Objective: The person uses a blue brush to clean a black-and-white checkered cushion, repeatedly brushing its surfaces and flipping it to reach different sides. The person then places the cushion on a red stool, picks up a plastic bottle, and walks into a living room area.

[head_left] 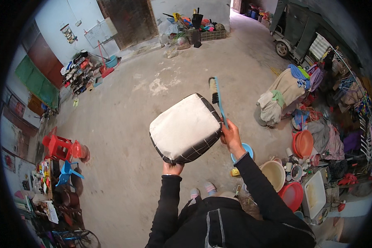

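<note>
A boxy padded cushion [185, 124], with a pale flat face and dark sides crossed by white lines, is held up in front of me over the concrete floor. My left hand [172, 168] grips its near lower edge, with most of the fingers hidden behind it. In my right hand [232, 136] is the light blue handle of a long brush [220, 99]. Its bristles, part pale and part dark, point left beside the cushion's far right corner. That same hand is up against the cushion's right side.
To the right stand a blue basin [247, 151], a beige basin [273, 173], a red basin [291, 196] and a white tray [315, 194]. Cloth-covered heaps [281, 97] lie beyond. A red plastic stool [58, 146] and a blue stool [67, 173] are at left.
</note>
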Demonstrator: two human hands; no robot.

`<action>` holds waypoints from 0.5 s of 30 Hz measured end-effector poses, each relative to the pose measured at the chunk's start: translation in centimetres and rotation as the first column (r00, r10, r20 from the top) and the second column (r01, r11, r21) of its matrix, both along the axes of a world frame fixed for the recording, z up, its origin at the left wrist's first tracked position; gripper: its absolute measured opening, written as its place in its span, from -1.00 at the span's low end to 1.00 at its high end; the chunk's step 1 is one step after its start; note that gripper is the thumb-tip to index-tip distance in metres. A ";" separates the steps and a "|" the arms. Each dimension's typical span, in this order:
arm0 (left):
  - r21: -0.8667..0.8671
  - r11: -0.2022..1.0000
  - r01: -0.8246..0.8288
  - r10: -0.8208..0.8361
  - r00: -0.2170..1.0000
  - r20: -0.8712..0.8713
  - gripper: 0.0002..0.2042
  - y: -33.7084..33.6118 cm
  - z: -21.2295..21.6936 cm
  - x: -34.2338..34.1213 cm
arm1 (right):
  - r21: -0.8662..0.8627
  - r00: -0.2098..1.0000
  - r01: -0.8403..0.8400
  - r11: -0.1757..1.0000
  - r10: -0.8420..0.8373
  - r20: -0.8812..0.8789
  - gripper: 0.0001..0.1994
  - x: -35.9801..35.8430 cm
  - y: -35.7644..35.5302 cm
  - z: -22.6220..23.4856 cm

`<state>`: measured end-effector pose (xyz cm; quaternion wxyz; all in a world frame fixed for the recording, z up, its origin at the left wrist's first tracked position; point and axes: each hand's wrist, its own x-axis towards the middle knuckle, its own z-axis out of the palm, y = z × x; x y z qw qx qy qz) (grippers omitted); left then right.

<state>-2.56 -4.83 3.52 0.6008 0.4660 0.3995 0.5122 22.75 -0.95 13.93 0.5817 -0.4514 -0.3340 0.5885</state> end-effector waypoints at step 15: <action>0.332 0.924 -0.191 0.363 0.711 -0.602 -0.54 1.5 -8.4 -5.3 | 0.572 0.788 0.249 0.781 -0.507 0.349 -0.73 4.2 -0.7 6.7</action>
